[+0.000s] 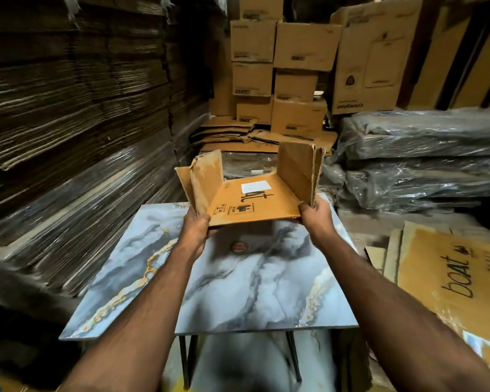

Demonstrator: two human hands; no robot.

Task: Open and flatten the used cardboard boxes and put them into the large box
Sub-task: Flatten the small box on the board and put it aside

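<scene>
Two hands held one opened cardboard box [255, 198] just above the far edge of the marbled desk [238, 292], the left hand [197, 226] with its fingers curled round the near left corner and the right hand [314, 213] pinching the near right corner, its side flaps standing up rather than lying flat. Just right of the desk lay flattened sheets printed "boat" [447, 275], so some flattening looked done, though no large box could be told apart. Farther back, stacked boxes [280, 80] stood unopened, so by my judgement most of the work remained.
</scene>
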